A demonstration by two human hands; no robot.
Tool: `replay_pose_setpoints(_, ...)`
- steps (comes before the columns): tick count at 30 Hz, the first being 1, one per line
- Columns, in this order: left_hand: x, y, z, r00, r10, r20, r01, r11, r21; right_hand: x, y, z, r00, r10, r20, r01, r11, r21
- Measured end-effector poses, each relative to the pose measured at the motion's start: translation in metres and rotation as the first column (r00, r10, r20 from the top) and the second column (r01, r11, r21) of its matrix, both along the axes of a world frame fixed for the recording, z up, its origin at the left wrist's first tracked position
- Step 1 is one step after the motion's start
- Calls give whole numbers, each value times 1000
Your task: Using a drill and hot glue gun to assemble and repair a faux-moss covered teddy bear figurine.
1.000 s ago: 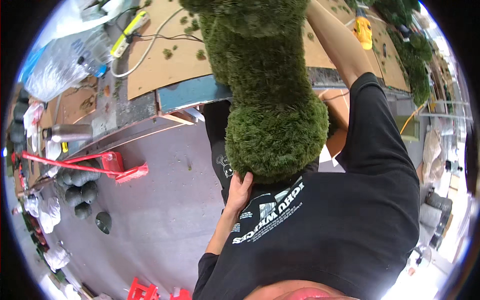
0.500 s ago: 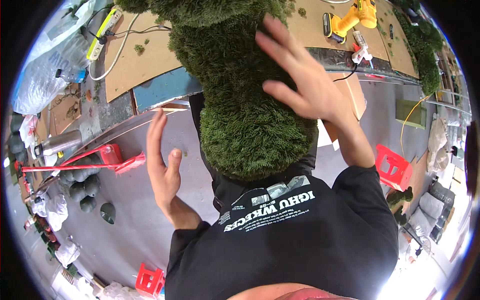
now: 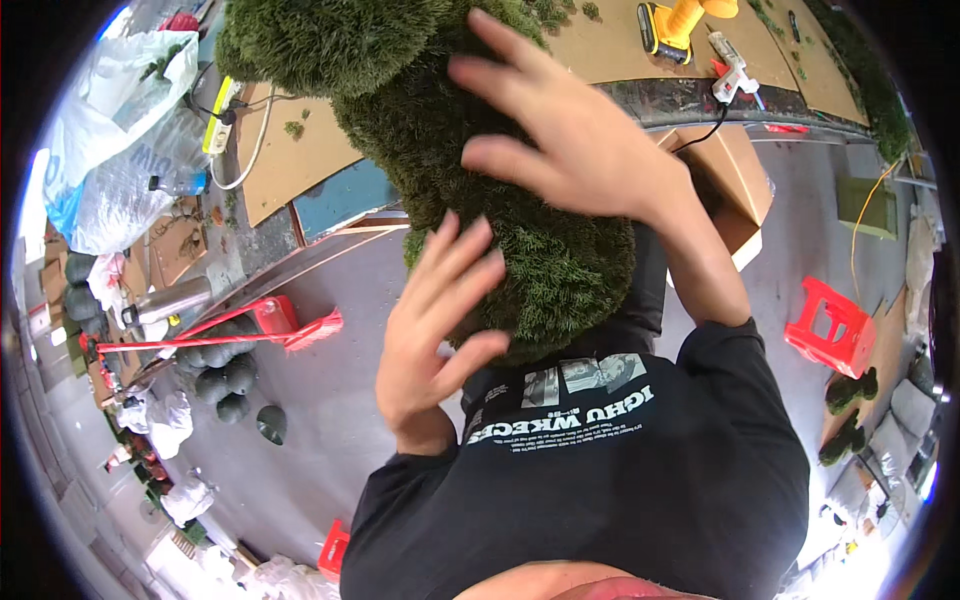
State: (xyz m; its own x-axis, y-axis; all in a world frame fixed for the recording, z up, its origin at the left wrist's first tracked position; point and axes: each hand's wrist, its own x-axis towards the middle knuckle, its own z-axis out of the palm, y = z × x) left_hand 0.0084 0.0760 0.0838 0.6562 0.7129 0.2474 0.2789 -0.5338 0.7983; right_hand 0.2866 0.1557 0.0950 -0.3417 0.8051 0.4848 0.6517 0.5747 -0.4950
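Note:
A bushy figure of green artificial foliage [image 3: 565, 275] stretches from the workbench toward my lap, its rounded lobes dense and dark. My left hand [image 3: 435, 320] lies over the left side of its near lobe, fingers spread. Across the darker middle part reaches my right hand [image 3: 570, 140], also with fingers apart and slightly blurred. Neither hand grips anything. Whether the fingertips press into the foliage or hover just above it, I cannot tell.
On the bench [image 3: 345, 200] lie a yellow cordless tool [image 3: 675, 28], a white glue gun [image 3: 732, 75] and a power strip [image 3: 218, 118]. A cardboard box [image 3: 740, 190] stands below its edge. Red stools [image 3: 832, 325] and a red broom [image 3: 315, 330] are at the sides.
My left hand has moved right, from beside the foliage to over its near lobe. The right hand has shifted left across the middle. The view has turned slightly.

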Motion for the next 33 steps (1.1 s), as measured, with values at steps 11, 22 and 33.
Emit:
replay_pose_setpoints(11,38,63,3,887,389,-251,-342,916,209,34,-24,23,922,240,-303,-299,940,-167)
replay_pose_setpoints(22,11,76,-2,824,560,88,-554,829,-84,31,-89,14,972,236,-19,-236,957,-168)
replay_pose_setpoints(33,-16,68,33,752,657,47,-643,747,-170,30,-50,-33,972,0,-235,-50,977,-205)
